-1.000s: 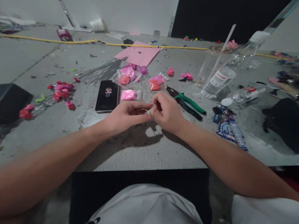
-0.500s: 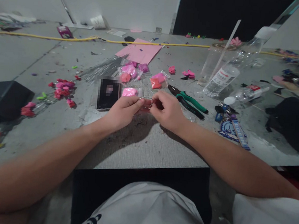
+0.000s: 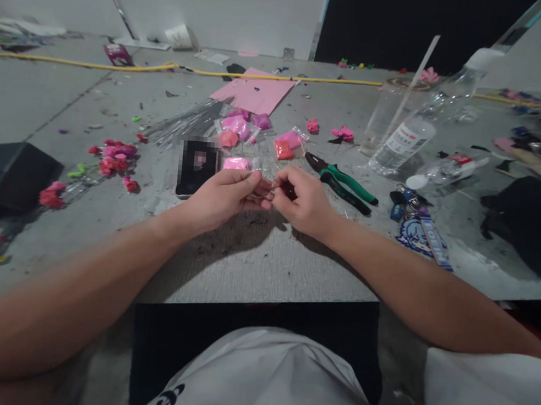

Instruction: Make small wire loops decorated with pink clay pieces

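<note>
Close together above the table, my left hand [image 3: 224, 197] and my right hand [image 3: 304, 202] are both closed on a thin, curved metal wire [image 3: 262, 195]. The right thumb and forefinger pinch its end, while the left fingers curl beneath it. Much of the wire is hidden by the fingers. Just beyond the left hand lie a bag of pink clay [image 3: 236, 163] and a black-screened device [image 3: 195, 170], partly blurred out. Pliers with green and black handles [image 3: 347, 185] rest to the right of my right hand.
Straight wires [image 3: 183, 122], clay bags [image 3: 236, 125] and a pink sheet [image 3: 255, 92] lie farther back. Red and pink clay flowers [image 3: 115, 158] sit left, near a black box [image 3: 17, 173]. At right stand a bottle [image 3: 404, 144] and a cup [image 3: 375, 120], with keys [image 3: 408, 201] nearer.
My left hand has turned slightly and its fingers have loosened, showing more fingertips under the wire. The right hand keeps its pinch nearly in place.
</note>
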Motion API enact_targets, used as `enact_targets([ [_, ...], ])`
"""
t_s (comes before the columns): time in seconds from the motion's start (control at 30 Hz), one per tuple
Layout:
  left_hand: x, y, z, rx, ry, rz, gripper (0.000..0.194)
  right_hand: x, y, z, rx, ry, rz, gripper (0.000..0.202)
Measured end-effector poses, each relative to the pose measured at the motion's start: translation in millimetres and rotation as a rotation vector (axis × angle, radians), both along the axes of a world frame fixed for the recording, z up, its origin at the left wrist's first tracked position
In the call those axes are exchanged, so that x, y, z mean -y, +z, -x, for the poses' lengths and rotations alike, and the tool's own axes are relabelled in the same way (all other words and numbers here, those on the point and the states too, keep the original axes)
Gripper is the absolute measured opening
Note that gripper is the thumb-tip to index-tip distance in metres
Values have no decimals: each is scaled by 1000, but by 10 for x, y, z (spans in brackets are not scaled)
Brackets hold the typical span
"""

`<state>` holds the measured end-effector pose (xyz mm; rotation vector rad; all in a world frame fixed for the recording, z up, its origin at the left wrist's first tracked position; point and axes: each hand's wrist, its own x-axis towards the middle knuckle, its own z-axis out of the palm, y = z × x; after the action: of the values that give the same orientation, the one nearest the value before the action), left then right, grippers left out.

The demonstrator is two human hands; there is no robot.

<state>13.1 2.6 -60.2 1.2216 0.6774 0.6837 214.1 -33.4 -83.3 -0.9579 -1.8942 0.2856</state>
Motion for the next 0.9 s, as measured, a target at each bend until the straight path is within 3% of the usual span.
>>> enact_targets([
  [0.23, -30, -81, -17, 6, 9, 44, 39, 11, 21, -14, -8, 43, 15, 9],
  [0.37, -46, -126, -27, 8, 20, 70, 44, 37, 20, 12, -14, 51, 103, 8],
  [0.6, -15, -46, -49, 10, 20, 207, 46, 96, 29, 51, -81, 65, 142, 5],
  [0.73, -24, -15, -45, 21, 31, 207, 48, 98, 36, 47, -218, 85, 253, 8],
  [0.9, -16, -35, -42, 42, -19, 164, 47, 63, 23, 64, -391, 251, 446, 23],
])
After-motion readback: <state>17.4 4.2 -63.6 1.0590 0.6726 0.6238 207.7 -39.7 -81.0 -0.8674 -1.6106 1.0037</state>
